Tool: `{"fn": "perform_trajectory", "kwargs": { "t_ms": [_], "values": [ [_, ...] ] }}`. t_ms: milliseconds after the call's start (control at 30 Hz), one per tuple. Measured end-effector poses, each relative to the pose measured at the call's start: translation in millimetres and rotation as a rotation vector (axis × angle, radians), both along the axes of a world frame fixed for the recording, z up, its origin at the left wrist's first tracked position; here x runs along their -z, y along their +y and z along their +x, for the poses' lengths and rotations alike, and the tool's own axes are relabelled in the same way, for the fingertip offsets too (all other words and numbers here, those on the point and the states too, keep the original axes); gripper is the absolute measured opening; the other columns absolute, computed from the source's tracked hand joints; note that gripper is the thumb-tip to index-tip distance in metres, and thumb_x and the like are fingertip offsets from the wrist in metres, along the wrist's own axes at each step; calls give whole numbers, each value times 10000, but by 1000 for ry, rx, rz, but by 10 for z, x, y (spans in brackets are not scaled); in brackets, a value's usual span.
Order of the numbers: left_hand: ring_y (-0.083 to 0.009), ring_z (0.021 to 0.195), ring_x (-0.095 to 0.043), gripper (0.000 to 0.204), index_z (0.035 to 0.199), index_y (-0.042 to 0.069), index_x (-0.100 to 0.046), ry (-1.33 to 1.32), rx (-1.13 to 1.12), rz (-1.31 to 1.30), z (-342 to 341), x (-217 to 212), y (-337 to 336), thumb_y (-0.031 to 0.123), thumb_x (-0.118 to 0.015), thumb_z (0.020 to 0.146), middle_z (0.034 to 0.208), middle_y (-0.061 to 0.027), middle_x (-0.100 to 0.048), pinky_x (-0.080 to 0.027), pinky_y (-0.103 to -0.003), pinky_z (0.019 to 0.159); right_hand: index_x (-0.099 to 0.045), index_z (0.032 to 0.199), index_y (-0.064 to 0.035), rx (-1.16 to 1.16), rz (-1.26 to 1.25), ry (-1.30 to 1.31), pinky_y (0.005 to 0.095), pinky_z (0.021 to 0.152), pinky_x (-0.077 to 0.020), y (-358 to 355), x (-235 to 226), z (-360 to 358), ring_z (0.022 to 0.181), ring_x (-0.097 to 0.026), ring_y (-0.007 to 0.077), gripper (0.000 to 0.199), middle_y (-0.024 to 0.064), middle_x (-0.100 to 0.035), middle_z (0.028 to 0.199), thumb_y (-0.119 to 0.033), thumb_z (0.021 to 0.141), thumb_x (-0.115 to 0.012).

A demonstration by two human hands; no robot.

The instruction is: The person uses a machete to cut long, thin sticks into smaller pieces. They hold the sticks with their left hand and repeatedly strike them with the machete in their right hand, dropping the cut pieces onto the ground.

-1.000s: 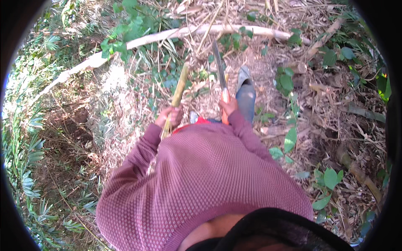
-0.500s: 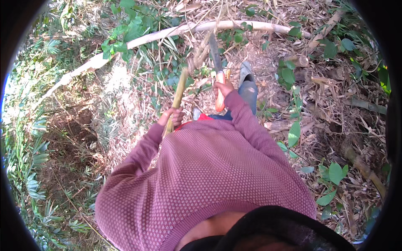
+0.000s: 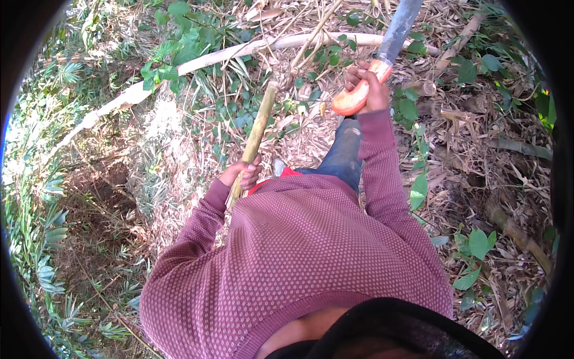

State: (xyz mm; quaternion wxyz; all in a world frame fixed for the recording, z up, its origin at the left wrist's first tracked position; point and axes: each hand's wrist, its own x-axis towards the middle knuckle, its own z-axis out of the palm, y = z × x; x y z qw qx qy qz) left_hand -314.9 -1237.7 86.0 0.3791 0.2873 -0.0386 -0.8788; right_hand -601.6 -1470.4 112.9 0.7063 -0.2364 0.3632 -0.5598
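Observation:
My left hand [image 3: 241, 174] is closed round the lower part of a yellow-green bamboo pole [image 3: 258, 128], which slants up and away from me. Fibrous, pale stuff shows around the pole's far end. Out to the right, my right hand [image 3: 372, 90] grips the orange handle of a machete [image 3: 399, 31]. Its dark grey blade points up and to the right, and the tip lies beyond the top of the picture. Blade and pole are well apart.
A long pale, bent stem [image 3: 239, 48] crosses the ground ahead. Dry leaf litter covers the ground, with cut stubs [image 3: 426, 88] at the right. Green leafy plants [image 3: 185, 45] grow ahead, and leafy shoots [image 3: 418, 191] at the right. My boot [image 3: 347, 143] is below the machete.
My right hand has lifted the machete up and to the right, away from the pole. The left hand has shifted slightly left and still holds the pole.

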Motion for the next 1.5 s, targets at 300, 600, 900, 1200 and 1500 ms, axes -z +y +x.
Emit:
{"fn": "perform_trajectory", "kwargs": {
  "t_ms": [300, 600, 900, 1200, 1500],
  "values": [
    [-49, 359, -341, 158, 826, 53, -380, 40, 60, -91, 98, 33, 293, 62, -525, 766, 525, 28, -388, -277, -163, 305, -386, 1166, -70, -168, 694, -213, 524, 883, -421, -544, 895, 437, 1019, -502, 373, 506, 206, -459, 1169, -257, 725, -548],
    [-34, 430, -347, 220, 829, 52, -386, -108, 4, -14, -89, 80, 487, 116, -572, 731, 559, 26, -384, -260, -147, 411, -471, 1014, 14, 23, 419, -458, 423, 776, -495, -640, 1194, 1059, 825, -583, 297, 397, 142, -584, 885, -261, 732, -520],
    [-89, 642, -434, 199, 820, 65, -467, -647, -129, -129, -88, -209, 729, 140, -602, 695, 712, 7, -439, -347, -204, 586, -324, 1066, -3, 30, 526, -540, 557, 852, -463, -553, 667, 1744, 938, -532, 379, 396, 191, -457, 1015, -151, 739, -490],
    [-155, 553, -582, 396, 1118, -61, -486, -1763, -63, -148, 254, -133, 1120, -36, -562, 730, 780, -148, -612, -509, -278, 498, -324, 1105, 99, -179, 634, -199, 508, 886, -441, -185, 1060, 2203, 963, -537, 395, 437, 284, -495, 1079, -252, 854, -397],
    [-117, 445, -472, 260, 980, -4, -411, -889, -419, -26, 518, -152, 934, 48, -544, 763, 659, -52, -491, -420, -234, 371, -420, 1116, 108, -186, 733, 143, 430, 858, -440, 62, 2009, 1149, 948, -550, 345, 565, 258, -548, 1046, -310, 751, -530]
  ]
}}
